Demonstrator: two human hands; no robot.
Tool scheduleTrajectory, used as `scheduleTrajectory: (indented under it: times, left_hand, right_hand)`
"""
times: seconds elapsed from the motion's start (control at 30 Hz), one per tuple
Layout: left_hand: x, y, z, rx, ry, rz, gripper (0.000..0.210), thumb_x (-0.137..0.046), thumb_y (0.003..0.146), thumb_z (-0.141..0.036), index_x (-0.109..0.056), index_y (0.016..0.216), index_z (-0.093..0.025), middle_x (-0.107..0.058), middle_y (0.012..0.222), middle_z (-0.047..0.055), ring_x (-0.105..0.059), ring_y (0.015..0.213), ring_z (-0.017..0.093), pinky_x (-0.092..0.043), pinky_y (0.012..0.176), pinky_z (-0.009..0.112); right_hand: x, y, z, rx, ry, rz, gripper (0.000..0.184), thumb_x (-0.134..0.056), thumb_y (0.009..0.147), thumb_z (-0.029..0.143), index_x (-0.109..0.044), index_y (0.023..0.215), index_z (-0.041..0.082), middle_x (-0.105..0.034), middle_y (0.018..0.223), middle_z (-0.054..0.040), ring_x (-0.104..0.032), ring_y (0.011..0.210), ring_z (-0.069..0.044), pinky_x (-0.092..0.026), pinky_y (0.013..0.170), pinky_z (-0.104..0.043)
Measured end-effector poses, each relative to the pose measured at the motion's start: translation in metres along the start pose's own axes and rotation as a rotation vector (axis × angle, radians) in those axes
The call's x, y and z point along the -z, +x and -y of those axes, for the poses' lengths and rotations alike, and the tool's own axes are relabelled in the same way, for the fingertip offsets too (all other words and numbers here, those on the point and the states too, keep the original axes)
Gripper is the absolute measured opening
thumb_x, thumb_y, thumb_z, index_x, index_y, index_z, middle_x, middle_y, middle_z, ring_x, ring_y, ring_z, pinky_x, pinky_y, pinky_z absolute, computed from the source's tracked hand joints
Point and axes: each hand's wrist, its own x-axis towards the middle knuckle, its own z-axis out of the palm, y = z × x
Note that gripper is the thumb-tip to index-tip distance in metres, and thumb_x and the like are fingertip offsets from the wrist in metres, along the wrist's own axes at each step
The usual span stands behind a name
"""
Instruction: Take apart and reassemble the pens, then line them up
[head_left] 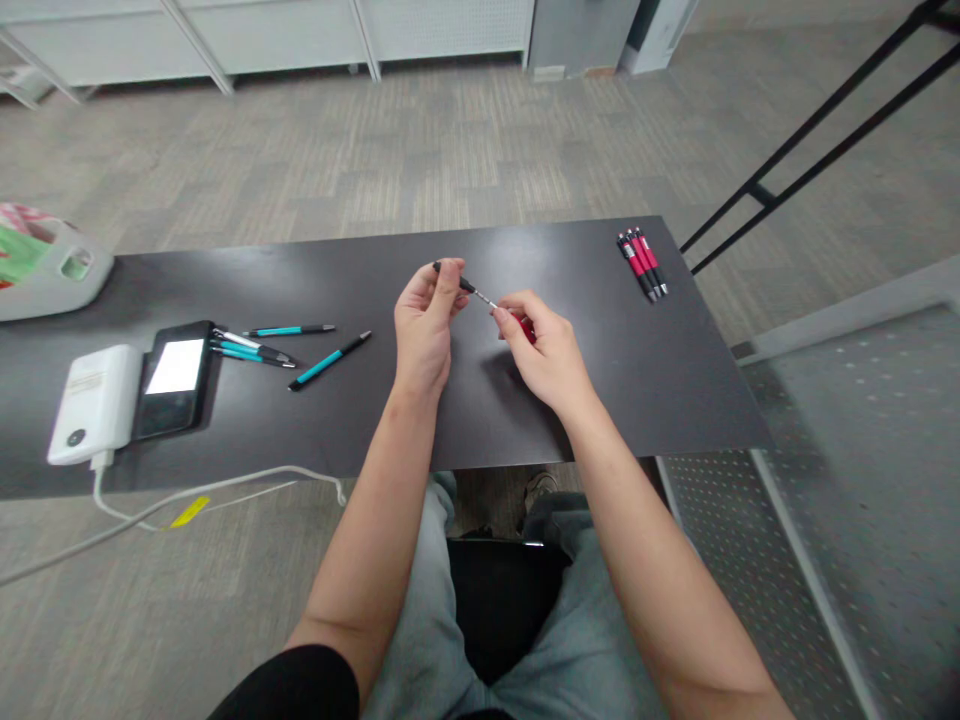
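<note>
Your left hand (pixel 424 328) pinches the black pen part (pixel 466 285), your right hand (pixel 547 350) the red barrel (pixel 528 329), both above the table (pixel 645 390); align them so the thin rod (pixel 484 299) between likely won't bend.

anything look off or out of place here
The blue pens lie askew at differing angles, unlike the neatly grouped red pens. Between the left hand and right hand, a thin rod shows, perhaps from an opened pen. Nothing looks spilled.

Just one head cam, pretty close, above the worktop's near side (pixel 487 425), aimed forward and down at the hands (pixel 426 325).
</note>
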Motion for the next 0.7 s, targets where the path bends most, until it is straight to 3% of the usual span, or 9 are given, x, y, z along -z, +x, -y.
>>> scheduleTrajectory:
  times: [0.17,0.37,0.5,0.6,0.7]
  left_hand:
    - [0.019,0.018,-0.007,-0.083,0.153,-0.046,0.038,-0.094,0.103,-0.065,-0.081,0.103,-0.029,-0.078,0.088,-0.001,-0.076,0.084,0.015,-0.059,0.075,0.025]
    - [0.038,0.016,-0.013,-0.173,0.602,0.051,0.030,-0.099,0.098,-0.036,-0.071,0.105,-0.028,-0.080,0.090,-0.001,-0.078,0.089,0.020,-0.058,0.091,0.033]
    - [0.034,0.005,-0.016,-0.165,1.073,0.199,0.019,-0.092,0.102,-0.031,-0.074,0.108,-0.028,-0.087,0.106,0.001,-0.080,0.108,0.028,-0.044,0.121,0.054]
    - [0.030,-0.001,-0.015,-0.165,1.253,0.273,0.016,-0.090,0.104,-0.036,-0.075,0.107,-0.029,-0.087,0.122,0.007,-0.073,0.128,0.037,-0.036,0.124,0.062]
    - [0.029,-0.004,-0.011,-0.188,1.328,0.261,0.016,-0.090,0.103,-0.036,-0.076,0.103,-0.028,-0.084,0.135,0.012,-0.066,0.138,0.043,-0.035,0.121,0.065]
  right_hand:
    - [0.011,0.000,-0.007,0.034,-0.037,-0.016,0.031,-0.066,0.117,0.057,-0.073,0.106,0.029,-0.075,0.094,-0.0027,-0.068,0.088,-0.025,-0.052,0.087,-0.038]
    - [0.023,0.001,-0.013,0.000,-0.090,-0.067,0.030,-0.068,0.115,0.056,-0.074,0.104,0.029,-0.074,0.090,-0.0021,-0.066,0.085,-0.024,-0.050,0.084,-0.038]
    - [0.027,0.003,-0.014,-0.019,-0.109,-0.091,0.031,-0.069,0.114,0.058,-0.074,0.104,0.028,-0.075,0.089,-0.0021,-0.064,0.082,-0.023,-0.050,0.083,-0.038]
    - [0.028,0.003,-0.014,-0.022,-0.114,-0.082,0.031,-0.069,0.113,0.056,-0.074,0.103,0.028,-0.075,0.089,-0.0023,-0.064,0.083,-0.024,-0.050,0.084,-0.038]
    - [0.027,0.003,-0.013,-0.028,-0.119,-0.072,0.029,-0.069,0.113,0.054,-0.074,0.102,0.028,-0.075,0.088,-0.0023,-0.064,0.082,-0.024,-0.051,0.084,-0.038]
